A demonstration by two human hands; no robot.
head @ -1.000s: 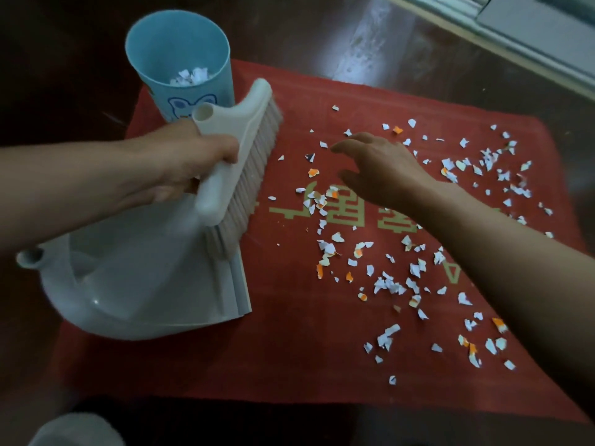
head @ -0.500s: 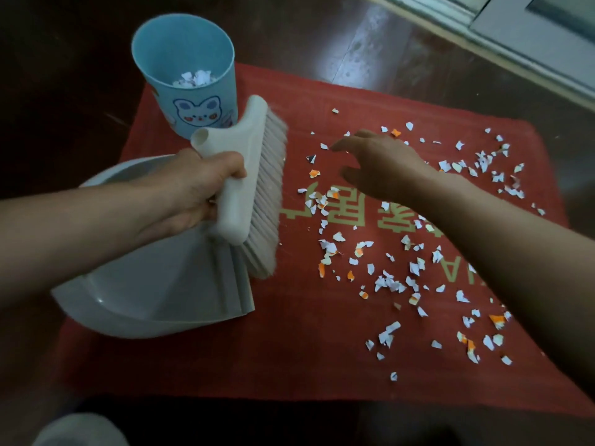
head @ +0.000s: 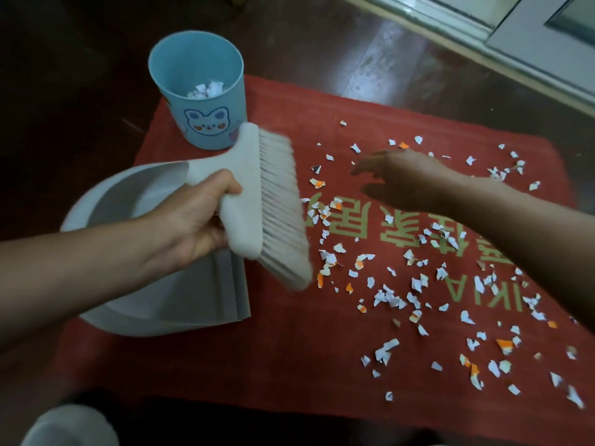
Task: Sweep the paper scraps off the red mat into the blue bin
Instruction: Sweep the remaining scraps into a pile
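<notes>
bare red mat (head: 289, 365) lies open along the near edge. the dustpan (head: 199, 300) fills the left side, the blue bin (head: 206, 130) the far left corner; the hand brush (head: 270, 204) and right hand (head: 402, 178) hang over the paper scraps (head: 386, 297).

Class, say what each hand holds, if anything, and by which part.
The left hand grips the brush by its handle. The right hand holds nothing.

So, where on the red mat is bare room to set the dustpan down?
Bare red mat lies along the near edge, nearer than the grey plastic dustpan and left of the white and orange paper scraps. A smaller bare strip runs right of the blue plastic bin. The middle and right are crowded with scraps.
</notes>
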